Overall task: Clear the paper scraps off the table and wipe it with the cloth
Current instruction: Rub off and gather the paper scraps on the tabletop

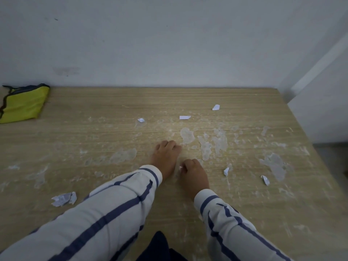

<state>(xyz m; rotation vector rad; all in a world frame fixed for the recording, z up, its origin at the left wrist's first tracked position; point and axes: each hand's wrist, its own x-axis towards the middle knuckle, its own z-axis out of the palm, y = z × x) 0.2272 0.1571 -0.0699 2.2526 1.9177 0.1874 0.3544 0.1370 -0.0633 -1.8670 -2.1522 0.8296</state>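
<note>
Striped sleeves (113, 213) frame your hands: right hand (194, 176) pinches a white scrap (181, 167), left hand (165, 154) curled, contents unclear. The next scrap (226, 171) lies just right of your right hand, the nearer one; cloth (22, 105) far beyond your left.

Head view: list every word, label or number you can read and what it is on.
No text can be read.
Crumpled paper scrap, near left: faint grey marks, too blurred to read.
Yellow cloth: no label shows.
</note>
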